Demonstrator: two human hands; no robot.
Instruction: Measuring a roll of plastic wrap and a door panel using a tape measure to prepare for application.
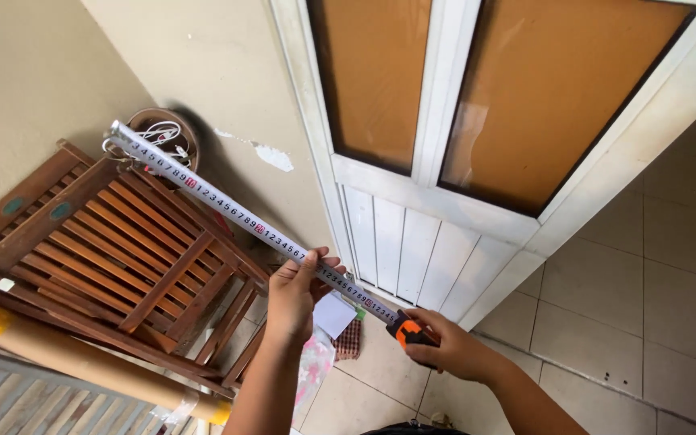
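At the far left a folded slatted chair of reddish-brown wood [114, 250] leans against the beige wall [26, 80], with a long brown cardboard tube [82, 362] lying below it. Behind the chair's top sits a round brown basket [163, 133] holding white cords.

A white steel measuring tape blade [227, 211] runs diagonally from its tip beside that basket, down over the chair's slats, to the person's hands. The left hand [296, 294] pinches the blade partway along: the thumb lies on top of the printed face and the other fingers [333, 266] curl up from below, so the blade passes between them, closed firmly on it. Below this hand, on the tiled floor [606, 306], lie a white sheet of paper [333, 314] and a small checked cloth [350, 340].

Further right, the right hand [453, 350] wraps around the orange and black tape measure case [407, 332], its fingers closed about it, with the blade emerging from the case's upper left side. Above and behind the hands stands a white-framed door with brown panels [437, 121].
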